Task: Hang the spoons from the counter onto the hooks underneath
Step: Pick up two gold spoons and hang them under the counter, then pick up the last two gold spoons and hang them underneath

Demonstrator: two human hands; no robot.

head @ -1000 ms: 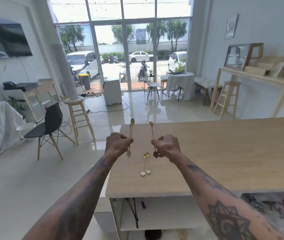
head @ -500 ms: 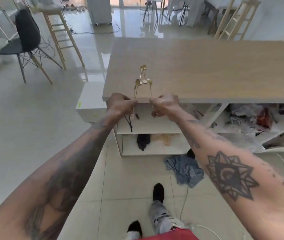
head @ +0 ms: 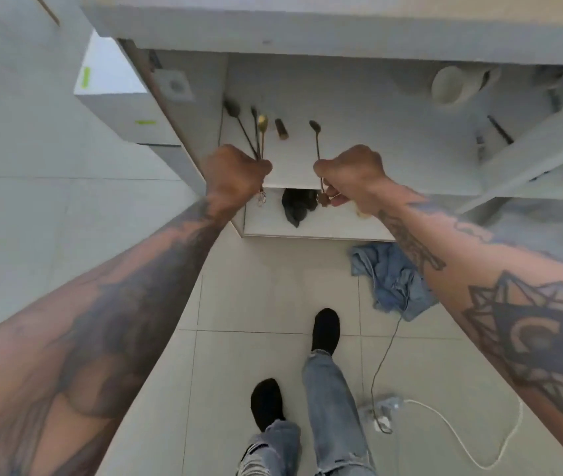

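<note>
My left hand [head: 239, 175] is closed around a thin gold spoon [head: 262, 130] whose bowl points up into the open space under the counter [head: 307, 32]. My right hand [head: 352, 178] grips a second, darker-looking spoon [head: 317, 142] by its lower handle, with the flower-shaped end sticking out below the fist. Both spoons stand roughly upright in front of the white back panel. A short brown peg [head: 282, 129] juts from that panel between the two spoons. Dark thin shapes [head: 242, 128] lie just left of the gold spoon; I cannot tell whether they are shadows or cables.
A dark cloth [head: 295, 207] hangs on the lower shelf under my hands. A blue cloth [head: 390, 280] lies on the tiled floor, beside a power strip [head: 381, 407] with cables. A white round object [head: 452, 85] sits at upper right, a white box [head: 111, 97] at left.
The view has tipped from the counter top down to the space beneath it. Both hands, each still holding a spoon, have dropped from above the counter to below its front edge.
</note>
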